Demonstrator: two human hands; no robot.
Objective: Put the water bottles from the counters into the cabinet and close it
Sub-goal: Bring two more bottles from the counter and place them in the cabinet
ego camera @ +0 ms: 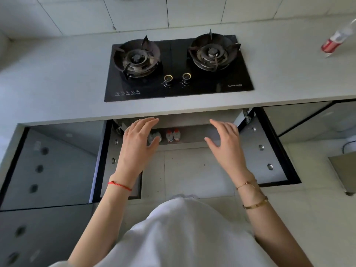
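Observation:
The cabinet under the stove stands open, its left door (107, 166) and right door (269, 151) swung outward. Inside it, on the shelf (192, 135), several water bottles (173, 135) with red-and-white labels stand upright near the left. My left hand (137, 143) hovers in front of the opening with fingers spread, partly hiding the leftmost bottles. My right hand (225, 139) is held open at the right side of the opening. Neither hand holds anything. One more clear water bottle (336, 38) with a red label lies tilted on the counter at the far right.
A black two-burner gas stove (177, 68) is set into the grey counter (57, 74) above the cabinet. Glossy grey cabinet fronts (48, 166) flank the opening. A metal object (344, 168) stands on the tiled floor at the right.

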